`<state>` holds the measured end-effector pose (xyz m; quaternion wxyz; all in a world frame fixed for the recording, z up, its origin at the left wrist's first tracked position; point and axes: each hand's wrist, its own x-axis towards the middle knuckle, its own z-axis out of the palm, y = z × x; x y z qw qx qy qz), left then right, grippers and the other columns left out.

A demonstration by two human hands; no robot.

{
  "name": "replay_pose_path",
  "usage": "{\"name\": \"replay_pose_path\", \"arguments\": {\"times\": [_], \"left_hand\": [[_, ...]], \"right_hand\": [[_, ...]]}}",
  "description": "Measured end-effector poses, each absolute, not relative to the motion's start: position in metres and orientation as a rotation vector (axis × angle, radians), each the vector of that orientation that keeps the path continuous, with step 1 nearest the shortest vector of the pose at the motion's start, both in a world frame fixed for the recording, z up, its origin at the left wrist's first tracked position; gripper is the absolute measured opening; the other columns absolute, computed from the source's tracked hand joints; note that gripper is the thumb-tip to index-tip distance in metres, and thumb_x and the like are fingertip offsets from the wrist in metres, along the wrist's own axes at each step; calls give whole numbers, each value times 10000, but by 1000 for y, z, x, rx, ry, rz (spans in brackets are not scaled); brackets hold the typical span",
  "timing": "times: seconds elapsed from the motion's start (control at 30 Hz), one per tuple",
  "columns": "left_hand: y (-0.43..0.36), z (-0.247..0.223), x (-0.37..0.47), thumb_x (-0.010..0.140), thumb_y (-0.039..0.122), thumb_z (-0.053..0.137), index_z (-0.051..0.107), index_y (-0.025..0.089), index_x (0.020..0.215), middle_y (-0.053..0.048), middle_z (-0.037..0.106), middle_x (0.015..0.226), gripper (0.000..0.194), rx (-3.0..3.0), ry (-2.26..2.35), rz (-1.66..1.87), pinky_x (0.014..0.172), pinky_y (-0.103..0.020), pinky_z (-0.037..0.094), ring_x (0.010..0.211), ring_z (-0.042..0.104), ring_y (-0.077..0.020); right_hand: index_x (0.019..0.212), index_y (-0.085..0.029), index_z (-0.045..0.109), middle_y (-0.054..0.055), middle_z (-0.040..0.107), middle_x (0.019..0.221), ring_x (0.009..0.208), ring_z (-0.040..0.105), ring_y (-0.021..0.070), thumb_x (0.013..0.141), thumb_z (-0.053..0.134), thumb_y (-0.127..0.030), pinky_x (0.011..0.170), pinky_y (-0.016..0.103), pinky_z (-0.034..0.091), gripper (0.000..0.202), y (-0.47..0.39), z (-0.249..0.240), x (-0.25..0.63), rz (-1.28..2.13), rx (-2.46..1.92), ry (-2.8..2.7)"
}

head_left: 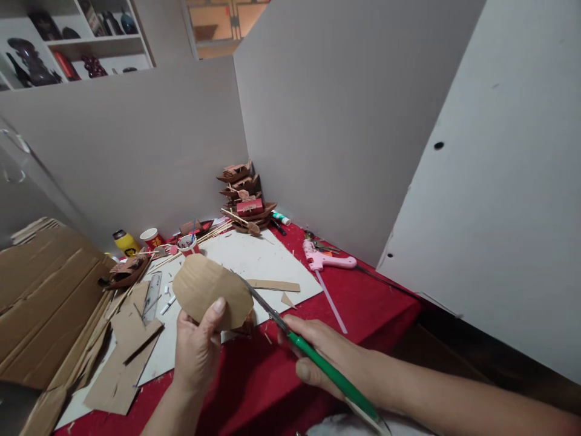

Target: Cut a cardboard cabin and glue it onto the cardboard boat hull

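Note:
My left hand (200, 339) grips a rounded piece of cardboard (206, 287) by its lower edge, thumb on top and fingers behind. In my right hand (322, 351) is a pair of scissors (313, 357) with long green handles. Their dark blades point up and left and meet the right edge of the cardboard piece. Whether the blades are parted there I cannot make out. Beyond the blades, a cut cardboard strip (275, 285) and a small pointed scrap (287, 301) lie on a white board (267, 248).
Stacked model boats (247, 206) stand in the far corner. A pink glue gun (329, 261) lies on the red cloth (372, 303) at right. Cups (188, 244), a yellow bottle (126, 242), a ruler (153, 293) and cardboard sheets (120, 369) are at left. Grey panels (327, 121) enclose the table.

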<state>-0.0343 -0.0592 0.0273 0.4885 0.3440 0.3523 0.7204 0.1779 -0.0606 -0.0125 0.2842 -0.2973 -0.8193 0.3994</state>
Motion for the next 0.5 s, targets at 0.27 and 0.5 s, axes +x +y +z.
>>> {"name": "replay_pose_path", "arguments": {"times": [0.27, 0.5], "left_hand": [[-62, 26, -32, 649, 239, 858, 672, 189, 1149, -32, 777, 848, 536, 847, 862, 1696, 805, -187, 551, 810, 735, -151], [-61, 25, -31, 656, 260, 848, 682, 175, 1132, -46, 777, 863, 512, 857, 878, 1655, 766, -231, 572, 816, 735, -191]], "right_hand": [[906, -166, 487, -22, 416, 680, 600, 366, 130, 837, 284, -812, 565, 264, 302, 681, -60, -13, 178, 962, -828, -2224], [867, -180, 477, -27, 407, 661, 584, 355, 125, 832, 301, -813, 554, 258, 302, 658, -62, -12, 180, 1022, -852, -2216]]}}
